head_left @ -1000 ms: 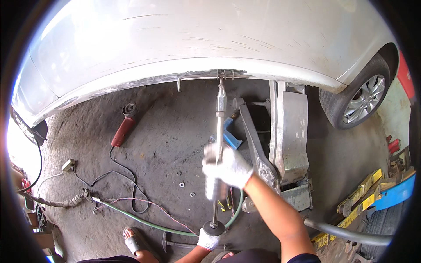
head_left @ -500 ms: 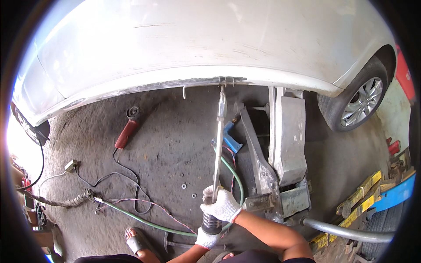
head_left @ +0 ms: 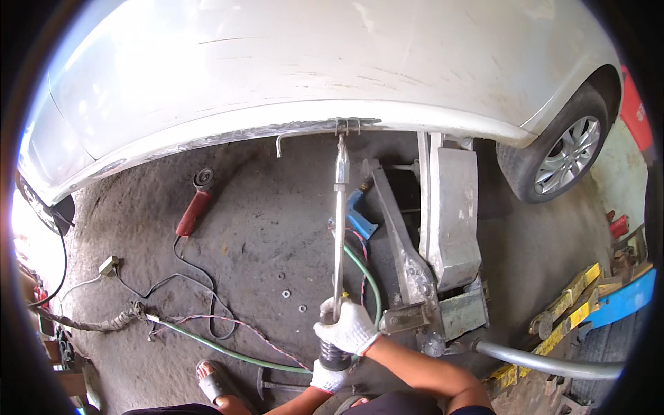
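At the left I saw a red angle grinder (head_left: 194, 209) lying on the concrete floor (head_left: 263, 228), its black cord trailing. In the middle, both my gloved hands gripped a long metal slide-hammer rod (head_left: 339, 228): left hand (head_left: 328, 377) clenched around its lower end, right hand (head_left: 348, 326) clenched just above. The rod's tip hooked the white car's sill (head_left: 356, 125). A wheel (head_left: 568, 153) stood far right.
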Demonstrator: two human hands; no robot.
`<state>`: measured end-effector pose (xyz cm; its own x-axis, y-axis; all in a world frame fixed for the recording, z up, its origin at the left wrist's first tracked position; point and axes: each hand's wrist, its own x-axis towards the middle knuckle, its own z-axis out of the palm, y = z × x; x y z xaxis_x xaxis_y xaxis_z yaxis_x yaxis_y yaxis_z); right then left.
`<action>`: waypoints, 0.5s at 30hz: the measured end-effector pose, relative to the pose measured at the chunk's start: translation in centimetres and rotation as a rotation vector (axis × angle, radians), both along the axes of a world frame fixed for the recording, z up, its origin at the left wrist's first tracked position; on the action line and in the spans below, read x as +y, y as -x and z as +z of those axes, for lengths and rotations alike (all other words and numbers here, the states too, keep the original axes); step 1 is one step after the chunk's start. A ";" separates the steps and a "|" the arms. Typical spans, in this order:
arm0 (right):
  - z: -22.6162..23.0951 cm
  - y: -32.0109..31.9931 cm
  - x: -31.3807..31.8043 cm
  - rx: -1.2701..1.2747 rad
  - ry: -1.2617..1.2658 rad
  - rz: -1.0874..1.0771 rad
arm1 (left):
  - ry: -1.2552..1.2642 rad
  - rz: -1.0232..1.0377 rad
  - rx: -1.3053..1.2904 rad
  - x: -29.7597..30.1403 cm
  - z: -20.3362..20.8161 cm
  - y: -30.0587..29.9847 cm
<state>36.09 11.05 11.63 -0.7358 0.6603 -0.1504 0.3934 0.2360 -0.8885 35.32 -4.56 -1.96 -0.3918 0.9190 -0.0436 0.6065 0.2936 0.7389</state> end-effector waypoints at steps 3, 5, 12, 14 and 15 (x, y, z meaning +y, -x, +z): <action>-0.4 0.0 0.3 0.006 0.022 0.001 | 0.100 0.016 -0.060 0.1 1.4 0.3; -0.4 0.4 0.1 -0.009 -0.016 0.019 | 0.106 0.026 -0.101 0.4 2.2 0.8; -1.0 1.4 1.2 0.050 0.026 -0.008 | 0.040 -0.007 0.007 0.3 1.2 1.3; 0.0 2.2 2.8 0.102 0.141 -0.009 | 0.108 -0.085 0.135 0.0 0.3 1.6; 2.2 3.2 4.2 0.064 0.127 0.048 | 0.208 -0.157 0.200 -0.6 0.0 1.6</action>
